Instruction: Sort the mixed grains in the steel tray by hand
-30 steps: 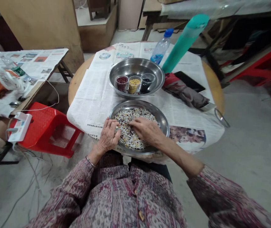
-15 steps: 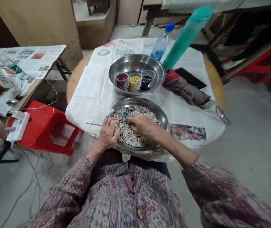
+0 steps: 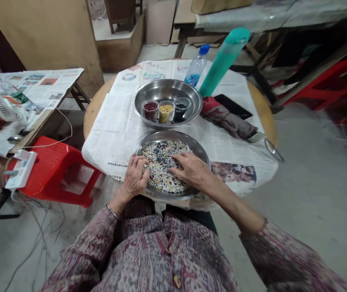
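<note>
By the near edge of the surface (image 3: 112, 134), my left grip (image 3: 134, 177) lies at the rim of the metal tray (image 3: 203, 153) while my right grip (image 3: 192, 168) spreads loosely over mixed grains (image 3: 163, 181).

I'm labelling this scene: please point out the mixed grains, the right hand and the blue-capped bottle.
Mixed grains (image 3: 160, 174), head view: loose layer between the hands.
Right hand (image 3: 192, 170), head view: back of the hand.
Blue-capped bottle (image 3: 195, 69), head view: middle of its body.

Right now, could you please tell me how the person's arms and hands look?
The left hand and right hand are ungloved. The left sleeve and right sleeve share a pattern of purplish pink, grey and off-white. A thin silvery bracelet circles the left wrist; the right forearm is bare.
</note>
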Action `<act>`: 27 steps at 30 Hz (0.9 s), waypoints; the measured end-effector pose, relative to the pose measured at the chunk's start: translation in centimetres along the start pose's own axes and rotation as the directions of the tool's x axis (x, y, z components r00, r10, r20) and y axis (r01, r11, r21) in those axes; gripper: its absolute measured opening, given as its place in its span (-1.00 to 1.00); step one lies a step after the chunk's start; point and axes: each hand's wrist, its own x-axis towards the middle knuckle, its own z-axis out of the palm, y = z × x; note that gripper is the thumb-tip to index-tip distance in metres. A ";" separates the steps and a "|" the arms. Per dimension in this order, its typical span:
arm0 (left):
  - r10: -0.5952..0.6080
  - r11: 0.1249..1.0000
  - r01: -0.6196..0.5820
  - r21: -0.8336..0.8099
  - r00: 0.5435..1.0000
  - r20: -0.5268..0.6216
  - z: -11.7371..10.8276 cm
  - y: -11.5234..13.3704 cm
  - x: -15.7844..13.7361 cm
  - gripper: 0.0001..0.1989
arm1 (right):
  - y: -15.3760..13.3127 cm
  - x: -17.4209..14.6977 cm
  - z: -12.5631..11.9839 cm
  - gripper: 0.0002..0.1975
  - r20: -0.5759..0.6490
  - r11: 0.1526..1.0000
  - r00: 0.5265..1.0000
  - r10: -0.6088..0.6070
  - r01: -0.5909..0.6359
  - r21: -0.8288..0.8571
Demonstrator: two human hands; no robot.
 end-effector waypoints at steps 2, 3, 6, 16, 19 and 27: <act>0.000 1.000 0.000 0.005 1.000 0.009 0.0 0.0 0.0 -0.88 | -0.5 1.2 0.9 -0.70 -0.001 0.999 1.000 0.017 -0.017 0.029; -0.002 1.000 0.002 0.007 1.000 0.012 0.0 0.0 0.0 -0.88 | -0.8 1.7 1.4 -0.71 0.009 0.998 1.000 0.008 -0.008 0.055; -0.001 1.000 0.000 0.009 1.000 0.009 0.0 -0.1 0.0 -0.88 | -1.7 3.1 2.2 -0.79 0.014 0.988 1.000 -0.007 0.005 0.155; -0.007 1.000 0.007 -0.001 1.000 -0.006 0.2 -0.5 -0.2 -0.84 | -4.8 1.4 2.5 -0.80 0.017 0.848 0.930 -0.367 0.327 0.416; -0.021 1.000 0.021 0.003 1.000 -0.007 0.2 -0.4 -0.2 -0.83 | -4.4 1.8 2.7 -0.82 0.038 0.866 0.896 -0.443 0.417 0.275; -0.024 1.000 0.024 0.000 1.000 -0.009 0.4 -0.3 -0.2 -0.82 | 1.2 3.5 0.4 -0.78 -0.058 0.997 0.996 -0.071 0.070 -0.018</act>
